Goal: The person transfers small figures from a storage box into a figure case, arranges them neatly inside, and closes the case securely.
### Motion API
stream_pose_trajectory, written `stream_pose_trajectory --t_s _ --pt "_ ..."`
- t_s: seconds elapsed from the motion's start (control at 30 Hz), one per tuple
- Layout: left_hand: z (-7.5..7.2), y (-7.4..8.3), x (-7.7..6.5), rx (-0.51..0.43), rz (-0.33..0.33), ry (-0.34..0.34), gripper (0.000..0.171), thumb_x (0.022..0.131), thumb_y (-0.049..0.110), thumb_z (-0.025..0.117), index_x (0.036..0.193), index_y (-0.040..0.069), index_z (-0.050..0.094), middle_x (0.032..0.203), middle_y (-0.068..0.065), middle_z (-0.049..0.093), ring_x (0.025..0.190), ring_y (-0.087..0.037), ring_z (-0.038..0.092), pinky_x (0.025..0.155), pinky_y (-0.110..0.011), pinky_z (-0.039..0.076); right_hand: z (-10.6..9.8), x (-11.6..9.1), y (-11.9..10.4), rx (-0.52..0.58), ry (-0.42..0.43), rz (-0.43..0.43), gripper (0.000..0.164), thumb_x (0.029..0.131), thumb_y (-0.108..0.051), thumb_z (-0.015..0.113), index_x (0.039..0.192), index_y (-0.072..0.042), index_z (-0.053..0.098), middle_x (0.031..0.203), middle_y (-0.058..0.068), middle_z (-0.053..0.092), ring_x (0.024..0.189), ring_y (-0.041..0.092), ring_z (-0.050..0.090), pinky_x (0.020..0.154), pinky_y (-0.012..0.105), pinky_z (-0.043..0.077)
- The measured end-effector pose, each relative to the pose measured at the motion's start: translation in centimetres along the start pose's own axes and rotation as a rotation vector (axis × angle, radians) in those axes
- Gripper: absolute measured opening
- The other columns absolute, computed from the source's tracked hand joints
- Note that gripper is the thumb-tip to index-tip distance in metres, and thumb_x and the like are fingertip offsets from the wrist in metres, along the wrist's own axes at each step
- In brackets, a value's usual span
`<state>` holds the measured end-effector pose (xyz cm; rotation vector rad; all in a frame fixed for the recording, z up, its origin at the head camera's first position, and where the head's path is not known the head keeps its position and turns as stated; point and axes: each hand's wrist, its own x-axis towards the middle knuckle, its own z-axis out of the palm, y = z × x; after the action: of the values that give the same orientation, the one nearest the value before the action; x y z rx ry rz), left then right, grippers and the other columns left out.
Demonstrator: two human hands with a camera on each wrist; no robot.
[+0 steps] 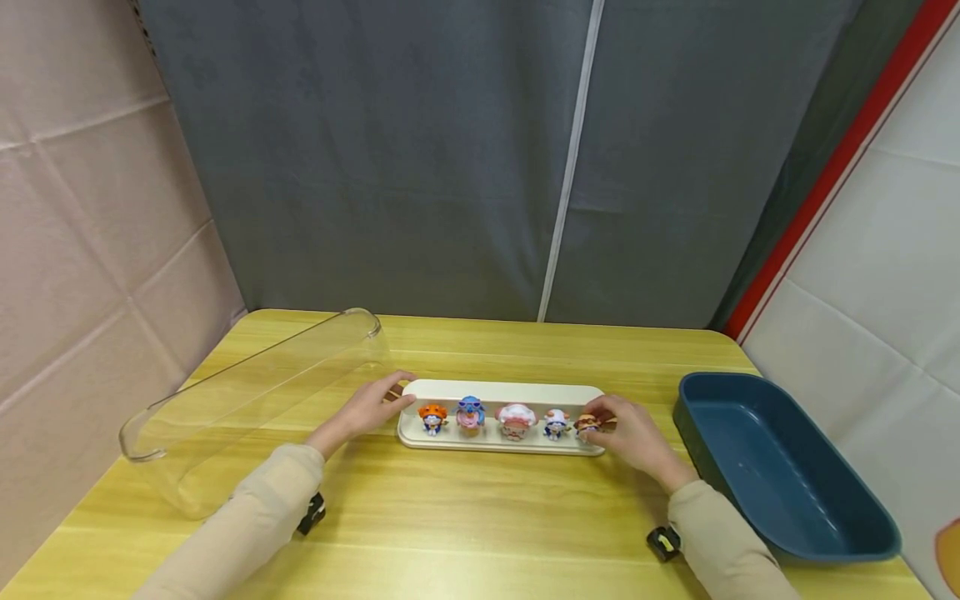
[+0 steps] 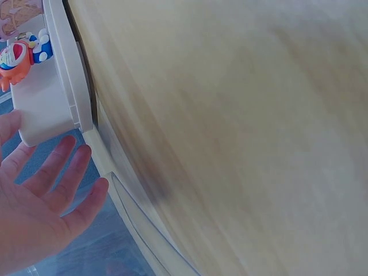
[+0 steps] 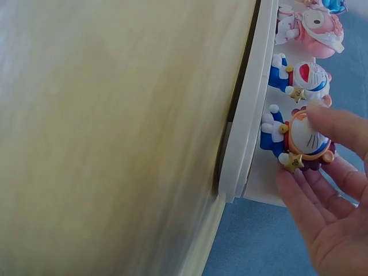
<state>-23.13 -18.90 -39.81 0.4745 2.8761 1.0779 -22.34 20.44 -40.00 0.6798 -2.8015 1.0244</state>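
Observation:
A long white base (image 1: 495,387) bears a row of several small figurines. At the right end my right hand (image 1: 628,429) pinches a blue-and-white cat figurine with brown headgear (image 3: 309,135) by its head, its feet down at the base. Beside it stands a similar figurine with white headgear (image 1: 556,423). In the middle is a pink figurine with a white top (image 1: 516,422), then a blue-haired one with sunglasses (image 1: 470,414). A figurine with orange headgear (image 1: 432,418) stands at the left end. There my left hand (image 1: 371,406) has its fingers spread, fingertips right at the base's end.
A clear curved cover (image 1: 255,383) lies slantwise at the left of the wooden table (image 1: 480,517). On the right is a deep dark-blue bin (image 1: 787,467), close to my right forearm. A grey curtain (image 1: 375,167) hangs behind the table.

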Motion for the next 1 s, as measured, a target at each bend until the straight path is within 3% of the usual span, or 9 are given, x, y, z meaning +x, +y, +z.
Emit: stream_pose_trajectory --t_s 0.5,1.0 --pt "-0.07 0.15 -0.09 -0.002 -0.018 -0.006 0.037 0.090 0.024 0.052 0.123 0.008 0.047 0.099 -0.010 0.058 0.092 -0.025 0.054 0.079 -0.040 0.045 0.26 0.22 -0.30 -0.164 0.090 -0.065 0.026 0.069 -0.016 0.076 0.090 -0.010 0.062 0.083 -0.003 0.054 0.073 0.012 0.052 0.064 0.030 0.046" --pt "-0.05 0.17 -0.08 -0.006 -0.028 -0.009 0.037 0.090 0.025 0.052 0.123 0.008 0.047 0.100 -0.010 0.058 0.093 -0.025 0.054 0.079 -0.040 0.045 -0.19 0.11 -0.09 -0.129 0.076 -0.033 0.029 0.071 -0.018 0.075 0.094 -0.007 0.061 0.086 0.000 0.057 0.077 0.017 0.055 0.068 0.035 0.048"
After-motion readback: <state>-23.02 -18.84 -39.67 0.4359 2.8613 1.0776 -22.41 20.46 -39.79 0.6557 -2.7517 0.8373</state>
